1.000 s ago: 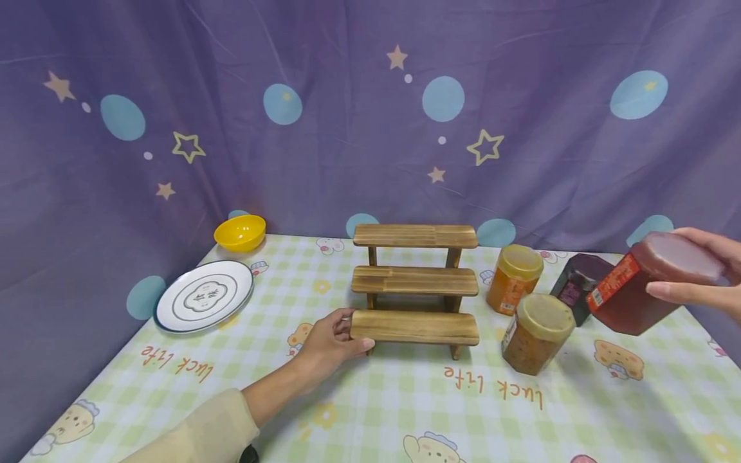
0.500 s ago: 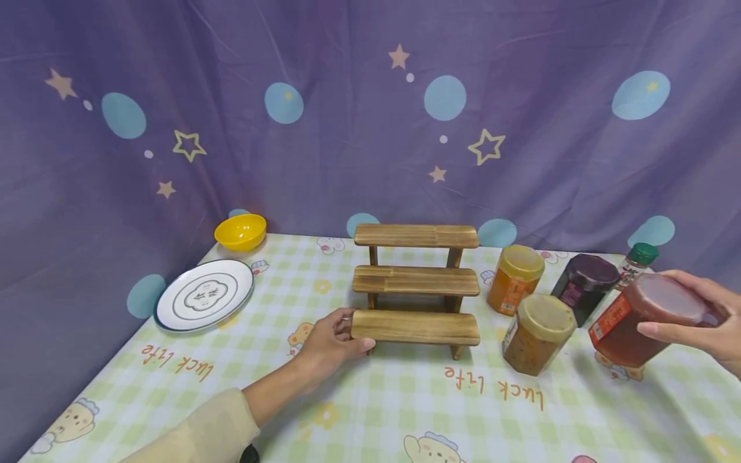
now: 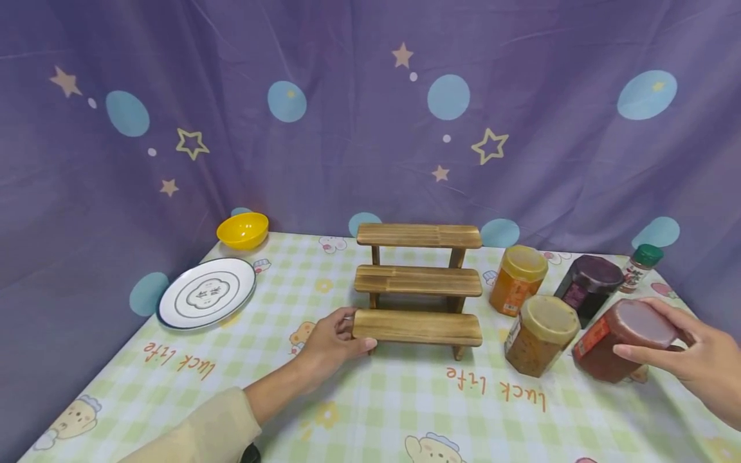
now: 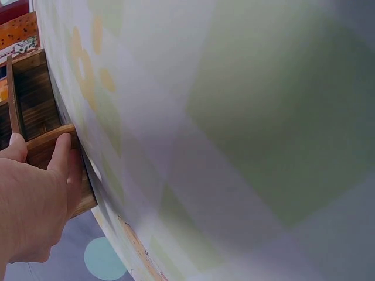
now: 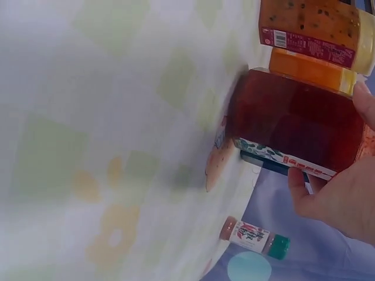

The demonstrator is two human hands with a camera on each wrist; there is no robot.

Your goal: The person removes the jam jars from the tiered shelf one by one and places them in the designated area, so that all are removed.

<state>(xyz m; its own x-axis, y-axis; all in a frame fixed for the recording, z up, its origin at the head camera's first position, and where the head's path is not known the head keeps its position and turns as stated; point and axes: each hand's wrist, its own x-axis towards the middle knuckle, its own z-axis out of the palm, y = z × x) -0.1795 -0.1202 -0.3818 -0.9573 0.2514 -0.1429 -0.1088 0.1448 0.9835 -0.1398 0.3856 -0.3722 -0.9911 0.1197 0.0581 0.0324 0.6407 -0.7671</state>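
My left hand (image 3: 329,346) holds the left end of the bottom step of a three-tier wooden stand (image 3: 418,326), thumb over the front. In the left wrist view, those fingers press against the wood. My right hand (image 3: 691,360) grips a dark red jam jar (image 3: 604,350) near its top, thumb on one side and fingers on the other. Seen from the right wrist, the jar's base is very close to the cloth; contact cannot be told. Left of it stands a jar of speckled brown spread (image 3: 535,344) with a yellowish lid.
Behind stand an orange jar (image 3: 515,286), a dark purple jar (image 3: 585,289) and a small green-capped seasoning bottle (image 3: 639,267). At left lie a white plate (image 3: 173,312) and a yellow bowl (image 3: 243,233). A purple curtain (image 3: 359,167) closes off the back and sides.
My right hand has brought the red jar down and slightly left, toward the cloth, uncovering the dark jar and green-capped bottle behind. The left hand keeps its hold on the stand.
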